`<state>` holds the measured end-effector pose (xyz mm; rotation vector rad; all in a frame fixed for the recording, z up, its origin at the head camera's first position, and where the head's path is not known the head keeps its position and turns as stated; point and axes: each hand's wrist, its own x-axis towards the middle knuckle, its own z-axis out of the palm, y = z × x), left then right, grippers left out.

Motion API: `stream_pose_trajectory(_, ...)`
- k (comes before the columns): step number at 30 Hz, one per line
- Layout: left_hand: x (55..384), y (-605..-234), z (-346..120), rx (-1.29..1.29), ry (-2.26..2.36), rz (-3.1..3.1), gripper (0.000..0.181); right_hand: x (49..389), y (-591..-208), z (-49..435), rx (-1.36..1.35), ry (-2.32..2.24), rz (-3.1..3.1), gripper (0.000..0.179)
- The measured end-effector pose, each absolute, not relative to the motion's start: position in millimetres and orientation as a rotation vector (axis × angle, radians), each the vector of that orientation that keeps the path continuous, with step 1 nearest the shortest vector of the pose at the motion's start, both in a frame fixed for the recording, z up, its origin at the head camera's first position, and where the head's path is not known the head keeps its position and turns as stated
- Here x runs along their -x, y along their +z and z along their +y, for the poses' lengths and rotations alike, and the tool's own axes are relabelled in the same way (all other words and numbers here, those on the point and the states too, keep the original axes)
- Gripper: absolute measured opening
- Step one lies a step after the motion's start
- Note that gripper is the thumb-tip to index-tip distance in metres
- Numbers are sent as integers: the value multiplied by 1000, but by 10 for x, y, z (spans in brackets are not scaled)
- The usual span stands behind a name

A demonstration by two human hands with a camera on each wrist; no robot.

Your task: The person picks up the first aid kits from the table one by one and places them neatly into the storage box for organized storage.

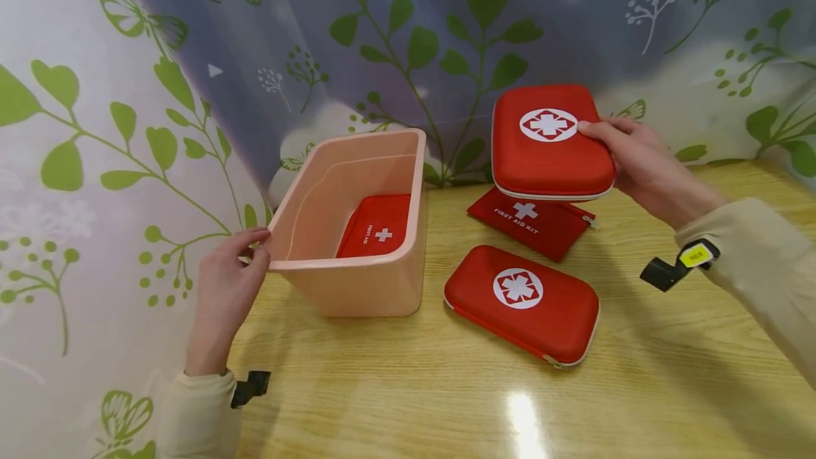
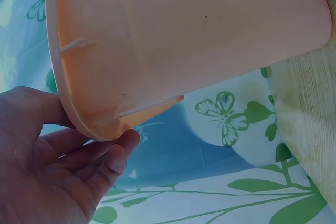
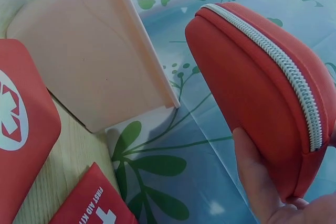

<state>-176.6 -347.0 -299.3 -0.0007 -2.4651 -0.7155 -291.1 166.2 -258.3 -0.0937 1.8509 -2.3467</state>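
My right hand (image 1: 644, 158) grips a square red first aid case (image 1: 553, 154) by its right side, thumb on top near the white emblem. The case hangs above the table, and its white zipper (image 3: 278, 59) shows in the right wrist view. At the left, my left hand (image 1: 229, 282) pinches the rim of a peach plastic bin (image 1: 357, 285) at its near left corner. Inside the bin lies a red first aid pouch (image 1: 376, 222). A flat red pouch (image 1: 529, 225) lies under the raised case, partly hidden. Nearer me rests a longer red case (image 1: 523, 303) with a white emblem.
The wooden table (image 1: 382, 388) carries the bin and cases. A curtain (image 1: 408, 41) with green leaves and butterflies hangs right behind them, and a similar patterned sheet (image 1: 95, 183) rises along the left side. Black straps sit on both wrists.
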Motion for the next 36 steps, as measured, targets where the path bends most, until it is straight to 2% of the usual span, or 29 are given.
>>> stream_pose_trajectory(12, 1771, -2976, -3460, 12, -711, -2453, 30, 2919, -2529, 1502, 101, -2306, 1902, 84)
stream_pose_trajectory(18, 1764, -2970, -3457, 5, -713, -2458, 30, 2926, -2501, 1403, 130, -2296, 1914, 79)
stream_pose_trajectory(36, 1762, -2991, -3466, 14, -710, -2459, 31, 2938, -2481, 1132, 126, -2218, 1965, 86)
